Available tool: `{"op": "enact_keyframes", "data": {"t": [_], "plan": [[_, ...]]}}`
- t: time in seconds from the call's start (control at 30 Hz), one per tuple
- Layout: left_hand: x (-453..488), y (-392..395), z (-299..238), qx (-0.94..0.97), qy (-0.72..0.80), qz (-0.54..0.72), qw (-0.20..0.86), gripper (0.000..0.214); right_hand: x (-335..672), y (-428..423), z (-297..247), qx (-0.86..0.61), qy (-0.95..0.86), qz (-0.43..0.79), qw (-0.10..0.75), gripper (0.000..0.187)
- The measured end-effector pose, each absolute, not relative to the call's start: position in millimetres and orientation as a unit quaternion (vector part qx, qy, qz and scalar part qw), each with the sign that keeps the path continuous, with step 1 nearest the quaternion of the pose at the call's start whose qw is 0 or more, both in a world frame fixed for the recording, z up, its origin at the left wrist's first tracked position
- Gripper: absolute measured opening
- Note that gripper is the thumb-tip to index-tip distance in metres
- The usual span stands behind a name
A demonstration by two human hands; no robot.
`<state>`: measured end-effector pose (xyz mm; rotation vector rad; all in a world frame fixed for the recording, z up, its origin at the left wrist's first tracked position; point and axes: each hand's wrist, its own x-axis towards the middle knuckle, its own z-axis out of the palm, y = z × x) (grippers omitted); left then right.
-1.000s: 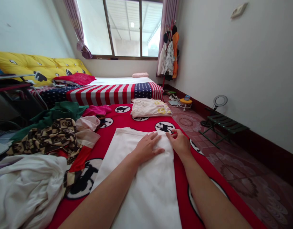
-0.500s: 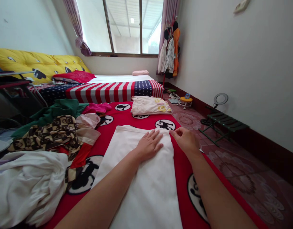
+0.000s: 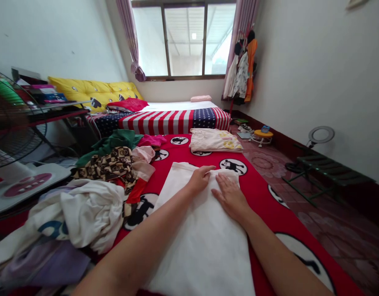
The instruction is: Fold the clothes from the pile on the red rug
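A folded white garment (image 3: 204, 242) lies lengthwise in front of me on a red blanket (image 3: 263, 205) with black-and-white round figures. My left hand (image 3: 201, 180) is at the garment's far edge, its fingers closed on the fabric there. Close beside it, my right hand (image 3: 231, 195) rests palm down on the garment near the far right corner, fingers stretched out. Beyond both hands lies a folded pale garment (image 3: 212, 140) with yellow prints.
To the left is a heap of loose clothes: a crumpled white one (image 3: 93, 209), a brown checkered one (image 3: 112, 164) and a green one (image 3: 117, 142). A fan (image 3: 26, 181) stands at far left. A dark green folding stool (image 3: 331, 168) is on the right-hand floor.
My left hand has gone from lying flat to gripping the far edge. My right hand has moved from pinching near the corner to lying flat on the garment. The view has turned left.
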<state>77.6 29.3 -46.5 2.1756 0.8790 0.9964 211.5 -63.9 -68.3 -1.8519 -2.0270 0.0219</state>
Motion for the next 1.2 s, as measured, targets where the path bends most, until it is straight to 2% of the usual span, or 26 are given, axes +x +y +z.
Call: {"op": "enact_keyframes", "data": {"t": [0.1,0.23,0.37,0.53,0.6,0.7,0.8,0.87,1.03,1.1,1.2], "plan": [[37,38,-29,0.863,0.313,0.273,0.288,0.032,212,-62,-73,-0.683,-0.714,0.006,0.151,0.06],[-17,42,-32,0.914,0.347,0.12,0.172,0.056,211,-60,-70,-0.69,-0.71,0.002,0.14,0.06],[-31,39,-49,0.91,0.395,0.095,0.086,0.06,211,-59,-69,-0.745,-0.648,0.003,0.161,0.065],[-19,17,-33,0.883,0.459,0.04,0.088,0.058,211,-55,-61,-0.773,-0.617,0.017,0.147,0.07],[-17,-7,-25,0.885,0.456,0.048,0.078,0.059,204,-60,-51,-0.779,-0.616,0.017,0.121,0.071],[-28,-53,-25,0.919,0.369,0.108,0.09,0.06,182,-89,-37,-0.743,-0.657,-0.017,0.122,0.071],[-61,-94,-38,0.94,0.306,0.109,0.104,0.065,169,-144,-40,-0.589,-0.791,-0.035,0.16,0.07],[-90,-110,-47,0.94,0.314,0.095,0.096,0.066,176,-181,-51,-0.483,-0.863,-0.012,0.146,0.073],[-143,-122,-51,0.935,0.317,0.102,0.121,0.063,206,-225,-64,-0.498,-0.859,-0.023,0.116,0.067],[-147,-120,-49,0.924,0.326,0.142,0.141,0.058,195,-228,-56,-0.504,-0.853,-0.039,0.128,0.06],[-140,-110,-43,0.889,0.349,0.228,0.191,0.035,151,-229,-48,-0.469,-0.871,-0.049,0.141,0.057]]}}
